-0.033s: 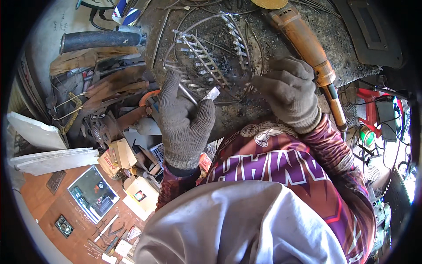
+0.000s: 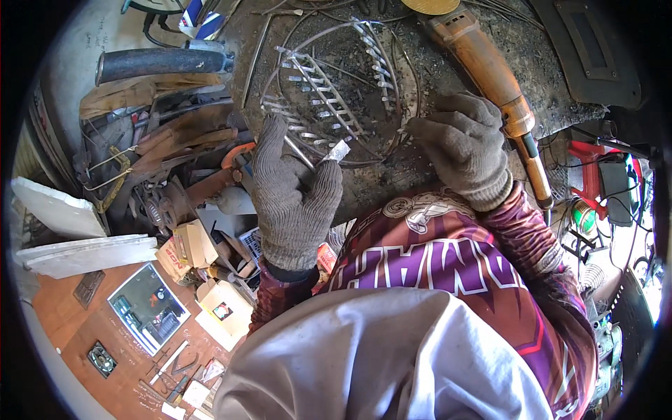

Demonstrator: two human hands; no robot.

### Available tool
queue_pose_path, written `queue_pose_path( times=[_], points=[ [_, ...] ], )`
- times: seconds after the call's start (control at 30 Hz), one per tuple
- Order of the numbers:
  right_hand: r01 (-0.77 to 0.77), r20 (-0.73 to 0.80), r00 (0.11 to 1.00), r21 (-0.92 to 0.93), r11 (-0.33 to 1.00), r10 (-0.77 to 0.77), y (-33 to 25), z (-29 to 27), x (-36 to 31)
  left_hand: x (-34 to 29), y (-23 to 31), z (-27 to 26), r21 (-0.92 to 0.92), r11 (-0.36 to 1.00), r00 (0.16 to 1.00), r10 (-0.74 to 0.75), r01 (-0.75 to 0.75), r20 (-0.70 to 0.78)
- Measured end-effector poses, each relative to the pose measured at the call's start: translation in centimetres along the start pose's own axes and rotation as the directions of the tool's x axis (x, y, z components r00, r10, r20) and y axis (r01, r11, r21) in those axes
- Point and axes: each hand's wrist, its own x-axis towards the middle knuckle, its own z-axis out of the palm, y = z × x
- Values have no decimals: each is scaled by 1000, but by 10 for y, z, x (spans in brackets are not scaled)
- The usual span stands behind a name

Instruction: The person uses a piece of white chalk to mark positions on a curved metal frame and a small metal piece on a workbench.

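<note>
My left hand [image 2: 294, 199], in a grey knitted glove, is closed around a thin metal rod [image 2: 299, 152]. A short shiny flat metal strip [image 2: 337, 151] sticks out at its thumb. Beyond that hand lies a round wire frame [image 2: 397, 91], with toothed metal strips [image 2: 325, 91] of short crossbars inside it. My right hand [image 2: 465, 143], gloved alike, hovers at the frame's right side with its fingers curled and the tips pinched together. Whatever is between those fingertips is too small to make out.
An orange angle grinder [image 2: 483, 66] with a yellow disc [image 2: 430, 5] lies right of the frame on the dark, gritty workbench [image 2: 437, 73]. A dark welding mask [image 2: 584, 49] sits at far right. Pipe [image 2: 164, 64], scrap and white boards [image 2: 91, 255] crowd the left.
My right hand has shifted slightly to the right, away from the wire frame. The left hand stays nearly in place with the rod.
</note>
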Motion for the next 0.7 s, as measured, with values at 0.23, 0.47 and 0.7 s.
queue_pose_path(
  times=[0.23, 0.47, 0.7],
  points=[
    [-88, 81, 993, 30, 996, 86, -11, -5, -7, -14, -20, 16, 97, 992, 994, 66, -74, 88],
    [-106, 119, 989, 103, 989, 93, -15, -3, -9, -8, -22, 27, 45, 992, 990, 117, -121, 76],
    [-102, 99, 991, 111, 989, 91, -17, 5, -16, -7, -16, 27, 92, 976, 979, 192, -197, 61]
  ],
)
